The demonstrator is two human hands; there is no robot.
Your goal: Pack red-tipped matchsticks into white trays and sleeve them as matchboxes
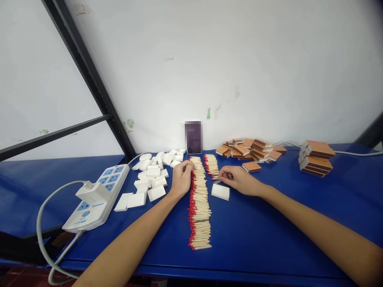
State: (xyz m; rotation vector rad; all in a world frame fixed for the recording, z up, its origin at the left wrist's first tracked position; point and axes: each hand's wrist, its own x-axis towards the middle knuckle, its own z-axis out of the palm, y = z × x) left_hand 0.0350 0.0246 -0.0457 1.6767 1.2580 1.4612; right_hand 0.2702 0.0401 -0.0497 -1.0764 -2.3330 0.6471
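A long row of red-tipped matches [199,207] runs down the middle of the blue table [269,223]. My left hand [182,178] rests against the left side of that row near its far end, fingers curled onto the matches. A shorter bunch of matches [212,165] lies just to the right. My right hand [236,178] sits beside that bunch, fingers pinched together at its near end; what they hold is too small to make out. A white inner matchbox tray [220,191] lies just in front of my right hand.
A pile of white trays [151,177] lies at the left. A white-and-blue power strip [97,197] with a plugged adapter sits further left. Orange matchbox sleeves [249,150] are heaped at the back right, with a stack [316,158] further right. A dark blurred card [193,137] leans against the wall.
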